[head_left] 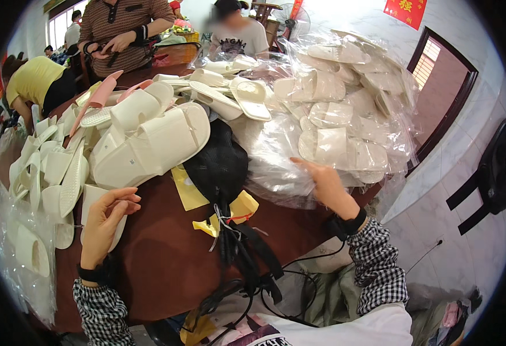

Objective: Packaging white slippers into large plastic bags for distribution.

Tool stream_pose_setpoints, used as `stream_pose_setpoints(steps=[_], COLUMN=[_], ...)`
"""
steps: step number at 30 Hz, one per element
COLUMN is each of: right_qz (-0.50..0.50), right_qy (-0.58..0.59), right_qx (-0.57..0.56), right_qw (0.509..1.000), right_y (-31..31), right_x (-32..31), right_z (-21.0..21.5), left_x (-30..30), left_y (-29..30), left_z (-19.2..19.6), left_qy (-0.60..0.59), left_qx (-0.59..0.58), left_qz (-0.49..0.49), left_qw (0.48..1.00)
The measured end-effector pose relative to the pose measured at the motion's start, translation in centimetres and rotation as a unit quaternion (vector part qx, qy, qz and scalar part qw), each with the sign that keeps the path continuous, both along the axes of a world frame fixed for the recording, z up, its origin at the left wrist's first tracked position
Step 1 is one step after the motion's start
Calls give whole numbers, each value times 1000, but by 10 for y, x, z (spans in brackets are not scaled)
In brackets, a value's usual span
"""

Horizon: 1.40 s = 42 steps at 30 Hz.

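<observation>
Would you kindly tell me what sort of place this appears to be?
Probably a slipper workshop: loose white slippers are heaped on a brown table, more lie in clear plastic, with other people nearby.

Loose slippers [149,147]: mostly cream, open-toed — heaped near my left hand [99,228].
Clear bag [276,164]: crinkled, slipper-filled — by my right hand [327,185].

left bare hand [102,222]: fingers loosely bent rightward, thumb beneath | right bare hand [329,188]: index finger extended leftward, other fingers partly hidden | wrists: black bands [95,273] | forearms: black-and-white checked fabric sleeves [376,268], well apart, right slanting inward
</observation>
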State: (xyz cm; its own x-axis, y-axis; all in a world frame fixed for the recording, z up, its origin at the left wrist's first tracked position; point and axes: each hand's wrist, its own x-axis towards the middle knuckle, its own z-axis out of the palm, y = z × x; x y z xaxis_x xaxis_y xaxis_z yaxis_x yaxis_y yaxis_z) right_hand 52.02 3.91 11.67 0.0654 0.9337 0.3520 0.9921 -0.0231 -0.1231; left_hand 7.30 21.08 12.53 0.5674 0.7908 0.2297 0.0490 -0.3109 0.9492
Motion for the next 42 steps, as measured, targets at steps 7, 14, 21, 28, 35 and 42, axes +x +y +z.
stream_pose_setpoints(steps=[7,14,21,28,35,42], right_qz=[-11,-87,-89,-29,76,262], right_qy=[92,20,155,88,-29,-116], right_qx=[155,217,230,335,431,419], right_qw=[984,972,957,938,899,861], right_y=[12,-15,-97,-102,-24,61], right_x=[50,116,103,87,-33,-195], right_z=[53,109,238,274,229,138], left_x=[-3,-1,-5,-3,0,-22], left_y=[5,9,6,3,-12,-41], left_z=[-8,-10,-6,-8,12,19], left_qy=[-17,-25,-30,-33,-26,-302], left_qx=[-6,-25,-34,-12,31,-116], left_qz=[8,-16,-19,-44,-147,-226], left_qw=[1000,999,999,998,988,919])
